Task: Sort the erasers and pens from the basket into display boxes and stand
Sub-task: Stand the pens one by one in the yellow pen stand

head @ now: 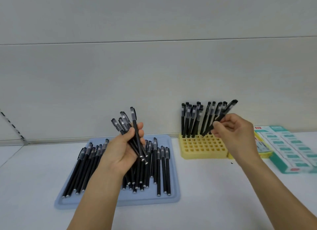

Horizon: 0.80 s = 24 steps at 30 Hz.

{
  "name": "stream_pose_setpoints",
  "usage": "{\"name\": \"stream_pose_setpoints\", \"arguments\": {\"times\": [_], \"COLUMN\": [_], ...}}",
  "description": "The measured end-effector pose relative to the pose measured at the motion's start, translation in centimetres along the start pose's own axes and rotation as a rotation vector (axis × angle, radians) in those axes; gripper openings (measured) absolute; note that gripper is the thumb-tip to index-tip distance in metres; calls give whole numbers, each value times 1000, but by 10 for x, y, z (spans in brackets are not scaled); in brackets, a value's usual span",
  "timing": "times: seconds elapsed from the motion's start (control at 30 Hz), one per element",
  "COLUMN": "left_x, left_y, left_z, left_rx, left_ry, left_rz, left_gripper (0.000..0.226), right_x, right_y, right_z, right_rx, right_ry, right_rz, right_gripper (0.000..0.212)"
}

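Two hands: both busy with pens, near mid-frame.
Left hand (126, 148): fingers curled round a small bundle of pens (132, 132), caps up, held above the blue tray (173, 192).
Right hand (235, 133): thumb and fingertips pinch a single pen (224, 114) at mid-barrel, tilted, its lower end at the back rows of the yellow stand (202, 154).
Stand: about a dozen pens upright at the back; front holes unfilled.
Loose pens (163, 169): many lie on the tray, lower centre.
Eraser boxes (291, 149): right edge, beside the stand.
Handling: pens look light, stiff, smooth-barrelled; best pinched mid-barrel, steered straight down into a hole.
Wrist pose: right wrist bent inward; left forearm rises from the bottom edge.
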<state>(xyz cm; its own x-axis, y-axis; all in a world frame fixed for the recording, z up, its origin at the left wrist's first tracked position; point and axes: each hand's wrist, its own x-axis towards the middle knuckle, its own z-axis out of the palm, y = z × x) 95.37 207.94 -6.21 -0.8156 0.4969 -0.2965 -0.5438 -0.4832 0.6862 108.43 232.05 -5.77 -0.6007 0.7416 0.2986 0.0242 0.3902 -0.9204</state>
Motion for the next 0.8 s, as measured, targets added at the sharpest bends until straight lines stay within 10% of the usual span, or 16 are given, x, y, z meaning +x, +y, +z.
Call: {"name": "stream_pose_setpoints", "arguments": {"times": [0.63, 0.8], "left_x": [-10, -10], "left_y": [-37, -45], "left_z": [33, 40], "left_rx": [88, 198], "left_ry": [-51, -118], "left_rz": [-26, -22], "left_gripper": [20, 21], "right_x": [26, -12], "right_y": [29, -4], "right_z": [30, 30], "right_rx": [-524, -193], "right_ry": [-163, -91], "right_rz": [-60, -110], "right_gripper": [11, 7]}}
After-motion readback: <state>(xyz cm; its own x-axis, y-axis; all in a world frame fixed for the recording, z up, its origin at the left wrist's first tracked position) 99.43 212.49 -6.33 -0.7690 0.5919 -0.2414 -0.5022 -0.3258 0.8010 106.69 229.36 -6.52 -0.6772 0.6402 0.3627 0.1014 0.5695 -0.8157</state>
